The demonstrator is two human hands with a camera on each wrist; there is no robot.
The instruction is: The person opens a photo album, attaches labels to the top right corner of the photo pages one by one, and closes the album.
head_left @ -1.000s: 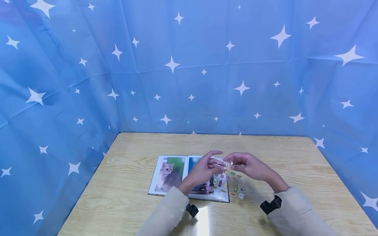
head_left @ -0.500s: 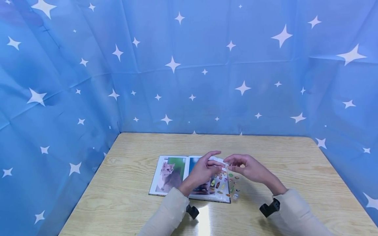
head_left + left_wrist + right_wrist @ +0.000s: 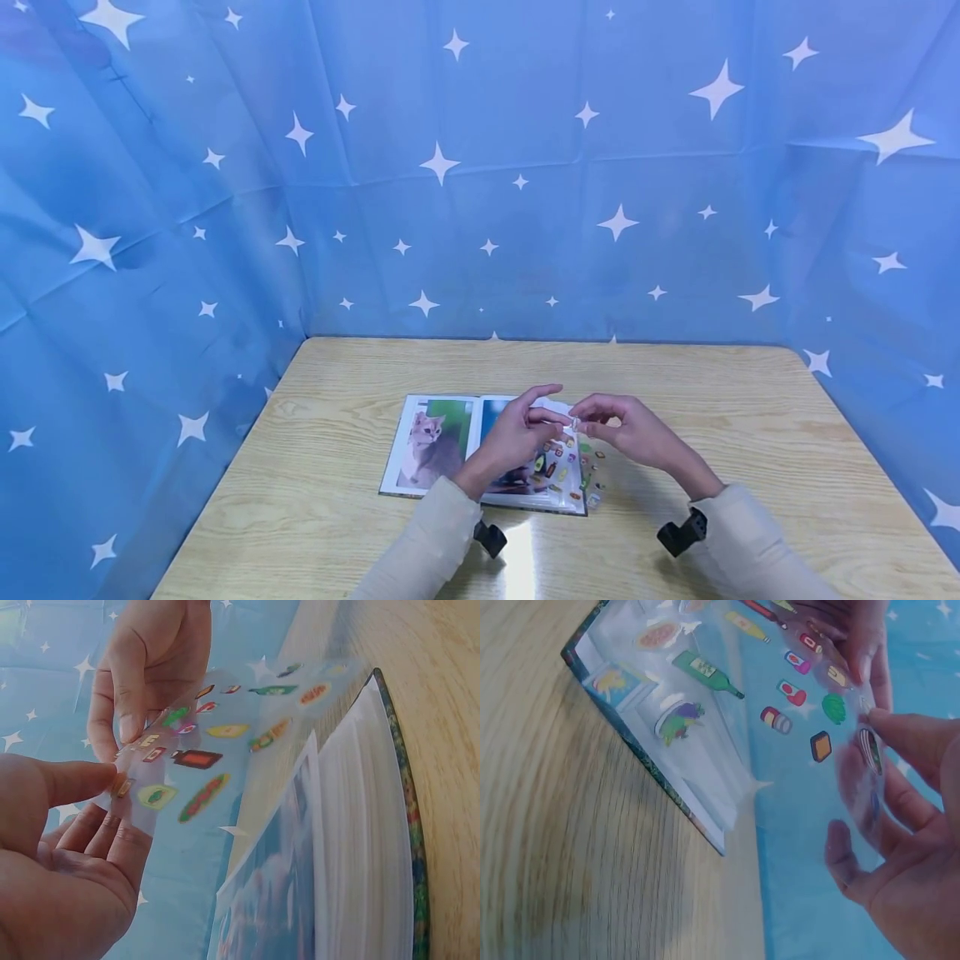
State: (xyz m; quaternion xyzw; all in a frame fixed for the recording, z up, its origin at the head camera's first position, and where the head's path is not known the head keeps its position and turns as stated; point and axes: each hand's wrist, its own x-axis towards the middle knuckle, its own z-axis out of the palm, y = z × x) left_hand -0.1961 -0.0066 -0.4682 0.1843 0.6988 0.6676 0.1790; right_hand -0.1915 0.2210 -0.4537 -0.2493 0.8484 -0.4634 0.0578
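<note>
A clear sticker sheet printed with small food and bottle pictures hangs over the right page of an open photo album. My left hand pinches the sheet's upper edge between thumb and fingers. Close beside it, my right hand pinches the same edge, its thumb and index finger meeting at a small sticker in the right wrist view. Through the see-through sheet, the album's corner shows. A cat photo fills the left page; the right page's photo is partly hidden by my left hand and the sheet.
The album lies on a light wood table, with table surface all around it. A blue curtain with white stars stands behind and at both sides. Black wrist cameras sit under both sleeves.
The sheet's lower right part has shifted left, further over the album page. My right hand has moved slightly left and down, while my left hand stays nearly in place.
</note>
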